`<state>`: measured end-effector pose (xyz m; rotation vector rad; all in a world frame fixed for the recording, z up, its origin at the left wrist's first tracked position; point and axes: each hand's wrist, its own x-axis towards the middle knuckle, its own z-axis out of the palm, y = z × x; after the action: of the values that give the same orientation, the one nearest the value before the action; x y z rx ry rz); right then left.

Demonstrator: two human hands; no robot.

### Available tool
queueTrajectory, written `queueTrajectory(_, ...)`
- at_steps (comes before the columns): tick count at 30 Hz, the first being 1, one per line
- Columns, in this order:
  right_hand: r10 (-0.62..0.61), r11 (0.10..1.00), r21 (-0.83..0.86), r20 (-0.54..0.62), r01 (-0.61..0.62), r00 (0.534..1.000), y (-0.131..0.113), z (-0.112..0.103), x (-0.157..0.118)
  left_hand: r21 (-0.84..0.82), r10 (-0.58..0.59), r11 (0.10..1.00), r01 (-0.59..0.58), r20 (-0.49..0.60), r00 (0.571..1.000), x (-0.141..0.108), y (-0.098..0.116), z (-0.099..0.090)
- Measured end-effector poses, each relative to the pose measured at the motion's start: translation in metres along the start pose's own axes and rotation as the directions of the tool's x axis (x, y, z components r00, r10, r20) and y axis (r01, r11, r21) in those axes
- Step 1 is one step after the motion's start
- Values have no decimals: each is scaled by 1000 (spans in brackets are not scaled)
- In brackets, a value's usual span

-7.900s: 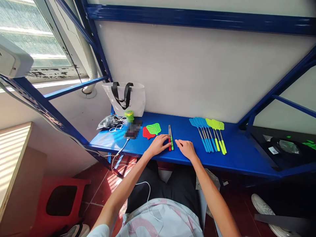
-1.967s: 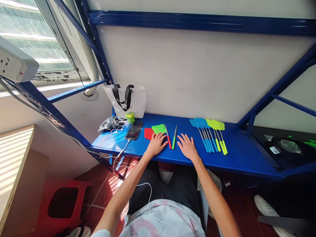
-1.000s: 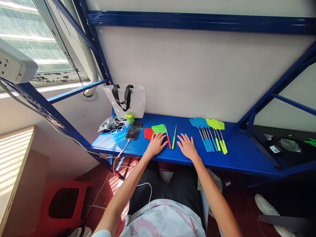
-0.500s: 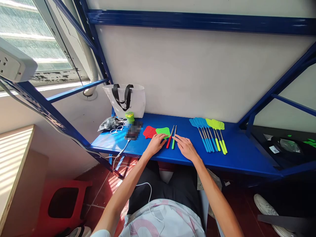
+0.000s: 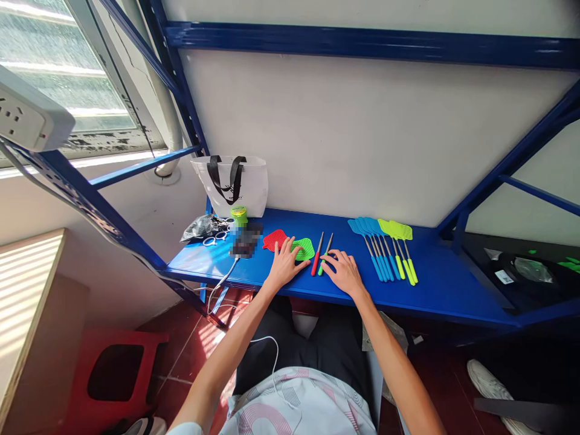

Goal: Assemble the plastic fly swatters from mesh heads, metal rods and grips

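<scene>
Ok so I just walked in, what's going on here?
Someone sits at a blue table with pieces of swatters. Their left hand is spread at the near edges of a red swatter head and a green swatter head. The right hand has its fingertips at a green-handled rod; whether it's gripped, I can't tell. A red-handled rod lies between the hands. Farther right, blue swatters and yellow swatters lie in a row.
</scene>
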<state>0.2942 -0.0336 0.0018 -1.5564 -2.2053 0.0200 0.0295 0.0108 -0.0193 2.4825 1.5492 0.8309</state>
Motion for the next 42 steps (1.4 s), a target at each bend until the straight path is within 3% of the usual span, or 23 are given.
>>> queueTrajectory(4, 98, 995, -16, -79, -100, 992, 8, 7, 1, 26, -115, 993, 116, -36, 993, 0, -1, 6)
queueTrajectory(14, 254, 961, -66, -162, -267, 954, 32, 25, 1, -184, -93, 978, 95, 18, 995, 5, -10, 0)
queueTrajectory(18, 281, 957, -30, -151, -289, 948, 38, 31, 1, -327, -71, 943, 57, -29, 997, 6, -10, -1)
queueTrajectory(24, 295, 955, 75, -236, -286, 926, 43, 35, 3, -486, -62, 873, 36, -38, 997, 5, -12, 2)
queueTrajectory(31, 364, 928, 163, -205, -335, 909, 38, 27, 3, -495, 24, 866, -70, -100, 995, 8, -9, -7)
queueTrajectory(34, 360, 927, 194, -219, -321, 907, 34, 23, 4, -572, -46, 820, -23, -106, 993, 9, -7, -8)
queueTrajectory(36, 334, 934, 214, -246, -285, 910, 31, 19, 4, -641, -156, 765, 55, -101, 983, 9, -8, -8)
queueTrajectory(39, 308, 940, 226, -242, -255, 920, 26, 13, 3, -758, -331, 636, 148, -94, 939, 10, -10, -9)
queueTrajectory(42, 309, 934, 250, -198, -257, 930, 24, 8, 2, -854, -400, 502, 137, -89, 912, 12, -12, -11)
